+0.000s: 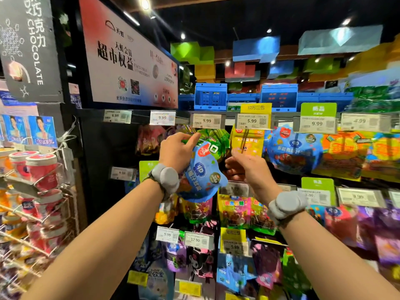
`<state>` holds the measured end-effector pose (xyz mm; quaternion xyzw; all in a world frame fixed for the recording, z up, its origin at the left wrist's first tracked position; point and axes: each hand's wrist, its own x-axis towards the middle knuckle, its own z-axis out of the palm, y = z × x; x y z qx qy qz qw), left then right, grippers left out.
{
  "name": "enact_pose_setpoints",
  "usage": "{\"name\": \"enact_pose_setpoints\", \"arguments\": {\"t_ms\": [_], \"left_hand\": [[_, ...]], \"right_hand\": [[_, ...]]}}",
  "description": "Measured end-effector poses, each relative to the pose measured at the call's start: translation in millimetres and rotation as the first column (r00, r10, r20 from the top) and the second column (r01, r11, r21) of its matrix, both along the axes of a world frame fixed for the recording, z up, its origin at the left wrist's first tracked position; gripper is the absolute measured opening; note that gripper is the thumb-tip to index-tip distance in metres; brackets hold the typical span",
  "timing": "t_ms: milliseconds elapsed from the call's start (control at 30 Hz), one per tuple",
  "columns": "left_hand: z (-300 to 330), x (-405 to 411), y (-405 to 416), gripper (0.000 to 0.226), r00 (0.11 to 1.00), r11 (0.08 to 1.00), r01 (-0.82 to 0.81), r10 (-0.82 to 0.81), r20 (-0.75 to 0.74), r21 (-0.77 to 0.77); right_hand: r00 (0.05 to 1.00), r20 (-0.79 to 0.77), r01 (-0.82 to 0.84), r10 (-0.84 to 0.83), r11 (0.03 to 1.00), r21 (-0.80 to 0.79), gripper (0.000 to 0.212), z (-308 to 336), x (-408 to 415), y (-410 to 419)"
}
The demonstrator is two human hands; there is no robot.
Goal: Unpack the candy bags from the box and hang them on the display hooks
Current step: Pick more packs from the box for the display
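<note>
Now the blue bag hangs tilted before the green bags, under the 9.99 tag, pinched at its top by the left hand. Right hand, loosely curled, holds nothing. Hanging step; next, thread its hole onto the hook, hidden here.

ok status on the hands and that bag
Left hand grips blue candy bag near its top. Right hand empty beside it. Green bags behind.

Single head view, wide-angle, faces forward and slightly up, close to hook display at arm's reach.
</note>
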<state>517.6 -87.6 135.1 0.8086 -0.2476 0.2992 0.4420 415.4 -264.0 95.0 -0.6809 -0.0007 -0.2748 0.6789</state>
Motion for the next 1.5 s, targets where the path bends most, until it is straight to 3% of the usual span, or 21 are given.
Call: {"name": "enact_pose_setpoints", "arguments": {"t_ms": [67, 200, 400, 467, 567, 700, 967, 1067, 1167, 1267, 1367, 1500], "left_hand": [[-10.6, -7.0, -1.0, 0.061, 0.999, 0.996, -0.042, 0.04, -0.033, -0.073], [-27.0, -13.4, -5.1, 0.063, 0.991, 0.976, -0.064, 0.037, -0.13, -0.21], [-52.2, -5.3, -5.7, 0.054, 0.951, 0.92, 0.175, -0.251, -0.183, -0.352], [-62.8, -6.0, -4.2, 0.05, 0.89, 0.88, 0.316, -0.405, -0.212, -0.355], [-71.7, -11.3, -0.8, 0.022, 0.718, 0.766, 0.498, -0.627, -0.302, -0.406], [-76.5, -3.8, 5.2, 0.015, 0.585, 0.678, 0.593, -0.733, -0.347, -0.433], [-84.0, 10.2, -5.3, 0.018, 0.675, 0.701, 0.538, -0.69, -0.259, -0.468], [-89.6, 16.3, -9.2, 0.026, 0.698, 0.704, 0.533, -0.68, -0.225, -0.47], [-92.1, 14.1, -15.8, 0.022, 0.681, 0.693, 0.545, -0.694, -0.232, -0.472], [-90.8, 1.9, -26.7, 0.012, 0.637, 0.663, 0.564, -0.729, -0.251, -0.493], [-91.3, -5.8, -38.9, 0.015, 0.61, 0.636, 0.549, -0.748, -0.261, -0.542], [-92.3, -24.0, -62.8, 0.014, 0.631, 0.662, 0.533, -0.726, -0.274, -0.526]], "right_hand": [[0.998, 0.0, -0.07, 0.07, 0.996, -0.064, 0.029, -6.3, -5.4, 6.0], [0.992, -0.03, -0.128, 0.124, 0.975, -0.182, 0.005, -19.1, -7.1, 19.3], [0.999, 0.018, 0.041, -0.038, 0.984, -0.174, 0.009, -23.5, -5.0, 17.5], [0.996, 0.043, 0.089, -0.084, 0.99, -0.113, 0.009, -20.9, -4.8, 14.3], [0.991, 0.06, 0.121, -0.12, 0.992, -0.025, 0.006, -17.3, -3.1, 8.6], [0.98, 0.067, 0.191, -0.189, 0.981, -0.025, 0.011, -15.6, -1.1, 4.4], [0.969, 0.096, 0.209, -0.228, 0.962, 0.178, 0.008, -15.8, 10.1, 9.8], [0.977, 0.088, 0.177, -0.193, 0.972, 0.156, 0.005, -25.2, 12.8, 11.5], [0.972, 0.091, 0.201, -0.216, 0.968, 0.151, 0.016, -33.3, 12.1, 7.4], [0.963, 0.093, 0.239, -0.254, 0.959, 0.149, 0.012, -35.0, 3.2, -7.5], [0.965, 0.086, 0.235, -0.248, 0.963, 0.135, 0.014, -34.2, -8.6, -22.0], [0.956, 0.107, 0.263, -0.272, 0.96, 0.096, 0.006, -30.1, -31.5, -47.1]]}}
